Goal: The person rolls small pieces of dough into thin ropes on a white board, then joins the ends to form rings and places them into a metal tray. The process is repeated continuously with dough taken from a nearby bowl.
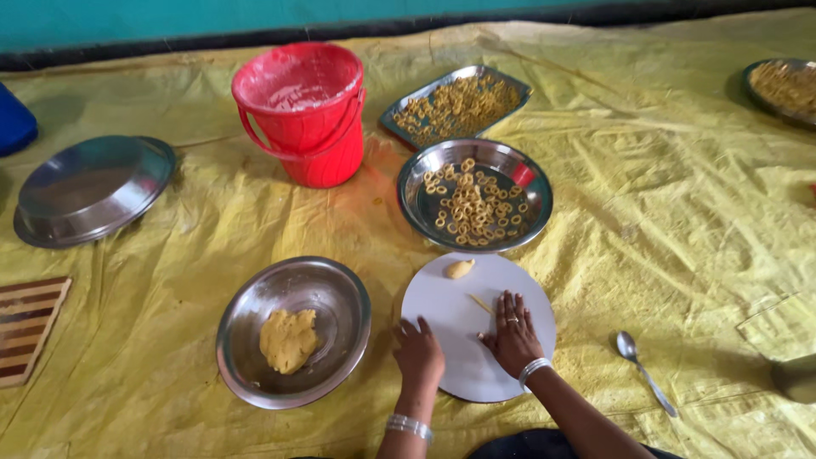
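A: From the head camera, where are the hands?

B: Both lie on the round white plastic board (459, 327) on the yellow plastic sheet (680, 212). The right hand (512, 334) presses flat, fingers spread, on a thin yellow strand of dough (480, 303) that pokes out past its fingertips. The left hand (418, 351) rests at the board's left edge, fingers together and curled down, gripping nothing that I can see.

A: Any other dough?

B: A small yellow lump of dough (460, 269) sits at the board's far edge, apart from both hands. A larger yellow dough mass (288, 340) lies in the round steel bowl (340, 293) just left of the board.

A: And beyond?

B: A round steel plate (416, 191) holds small yellow dough rings (474, 204), touching the board's far rim. Behind it, a rectangular steel tray (395, 119) carries more rings, beside a red plastic bucket (308, 110). A steel spoon (643, 371) lies to the right, and an upturned steel dish (92, 189) far left.
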